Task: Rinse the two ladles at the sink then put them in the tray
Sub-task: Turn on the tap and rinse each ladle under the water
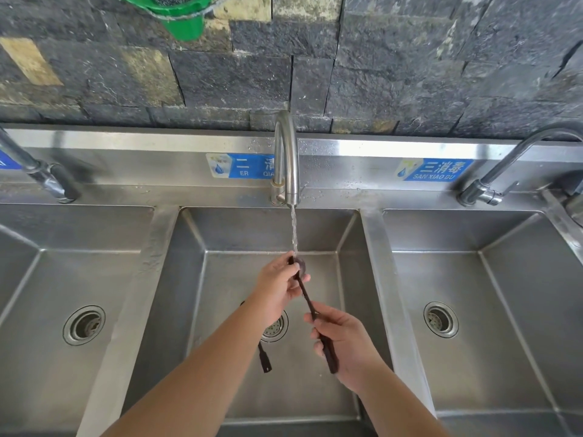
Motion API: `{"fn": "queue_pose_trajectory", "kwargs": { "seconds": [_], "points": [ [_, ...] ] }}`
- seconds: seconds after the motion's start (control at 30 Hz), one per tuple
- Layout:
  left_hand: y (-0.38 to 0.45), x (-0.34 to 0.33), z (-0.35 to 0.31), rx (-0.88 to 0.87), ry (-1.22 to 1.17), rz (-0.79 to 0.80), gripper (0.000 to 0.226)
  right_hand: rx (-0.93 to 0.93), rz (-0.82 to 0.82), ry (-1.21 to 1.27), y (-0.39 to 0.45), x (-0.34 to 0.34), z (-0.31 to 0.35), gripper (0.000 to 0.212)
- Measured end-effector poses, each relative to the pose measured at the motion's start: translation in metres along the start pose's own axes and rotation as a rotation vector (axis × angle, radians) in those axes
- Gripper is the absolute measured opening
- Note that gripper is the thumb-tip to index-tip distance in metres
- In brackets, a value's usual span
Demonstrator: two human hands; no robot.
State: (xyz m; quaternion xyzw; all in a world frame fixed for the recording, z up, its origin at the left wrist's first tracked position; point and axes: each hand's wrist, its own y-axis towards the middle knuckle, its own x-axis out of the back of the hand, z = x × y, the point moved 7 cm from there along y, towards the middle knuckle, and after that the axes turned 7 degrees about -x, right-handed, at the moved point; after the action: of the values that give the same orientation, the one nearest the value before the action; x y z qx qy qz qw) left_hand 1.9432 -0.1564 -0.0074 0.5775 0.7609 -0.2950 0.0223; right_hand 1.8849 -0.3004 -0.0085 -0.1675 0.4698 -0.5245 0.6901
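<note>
Right hand (345, 340) grips the handle of a dark ladle (310, 302) over the middle sink basin (189, 279). Farther in, the left hand (279, 283) closes around its bowl under the faucet (286, 159) stream. A second ladle (264, 357) lies on the basin floor beneath the left forearm.

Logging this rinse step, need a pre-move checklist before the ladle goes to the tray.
1. Water from the curved steel faucet hits the dark ladle's bowl: ok.
2. Right hand grips the handle: ok.
3. Left hand rubs the bowl: ok.
4. Second dark ladle rinsed: cannot tell; it lies in the middle steel basin, partly hidden by the forearm.
5. Tray located: not ok, none in view.
</note>
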Motion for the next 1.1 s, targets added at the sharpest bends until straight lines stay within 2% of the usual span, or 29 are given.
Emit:
{"fn": "queue_pose_trajectory", "kwargs": {
  "seconds": [0.03,0.13,0.2,0.27,0.4,0.47,0.63,0.73,0.93,1.1],
  "points": [
    [-0.001,-0.005,-0.001,-0.005,-0.012,0.044,0.014,0.056,-0.067,-0.101,-0.001,0.001,0.004,0.032],
    [0.001,-0.01,-0.004,-0.041,-0.017,0.089,0.019,0.224,-0.244,-0.444,-0.005,0.0,0.016,0.035],
    [0.003,-0.009,-0.008,-0.051,-0.059,0.067,0.022,0.264,-0.292,-0.516,-0.005,-0.002,0.019,0.035],
    [0.006,-0.008,-0.014,-0.042,-0.123,0.027,0.024,0.246,-0.254,-0.434,-0.003,-0.009,0.02,0.032],
    [0.016,-0.009,-0.034,-0.037,-0.277,-0.008,0.029,0.162,-0.115,-0.111,0.009,-0.023,0.022,0.028],
    [0.021,-0.01,-0.047,-0.046,-0.349,-0.022,0.035,0.165,-0.096,-0.052,0.017,-0.028,0.03,0.029],
    [0.035,-0.012,-0.081,-0.078,-0.373,-0.044,0.03,0.107,-0.029,0.061,0.035,-0.049,0.051,0.023],
    [0.044,-0.01,-0.1,-0.085,-0.369,-0.063,0.034,0.068,0.027,0.098,0.044,-0.067,0.065,0.024],
    [0.057,0.005,-0.134,-0.151,-0.432,-0.135,0.023,0.023,0.135,0.077,0.051,-0.104,0.088,0.015],
    [0.061,0.008,-0.156,-0.225,-0.447,-0.091,0.023,0.027,0.178,0.021,0.053,-0.123,0.106,0.02]
  ]
}}
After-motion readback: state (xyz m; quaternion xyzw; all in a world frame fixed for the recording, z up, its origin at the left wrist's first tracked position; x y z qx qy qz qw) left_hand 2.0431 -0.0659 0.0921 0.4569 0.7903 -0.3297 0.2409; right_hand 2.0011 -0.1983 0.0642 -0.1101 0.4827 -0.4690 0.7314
